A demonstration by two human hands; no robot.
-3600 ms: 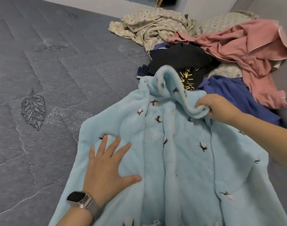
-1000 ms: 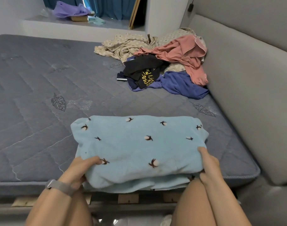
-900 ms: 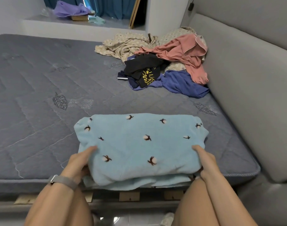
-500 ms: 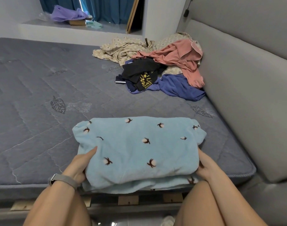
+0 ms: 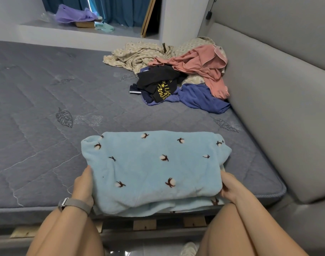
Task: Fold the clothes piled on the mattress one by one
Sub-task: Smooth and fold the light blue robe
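A grey padded headboard [image 5: 279, 100] flanks the right side, with teal curtains [image 5: 119, 10] behind a pale ledge [image 5: 69, 32].

The folded fleece garment [image 5: 154, 169] lies on the mattress [image 5: 38, 111] at its near edge, right in front of me. My left hand [image 5: 83, 185] is at the garment's left end, my right hand [image 5: 230, 187] at its right end (fingers tucked under the fold there). The pile of unfolded clothes [image 5: 176, 74] sits well behind it, far right, against the padded headboard [image 5: 279, 100] running along the mattress's right side.
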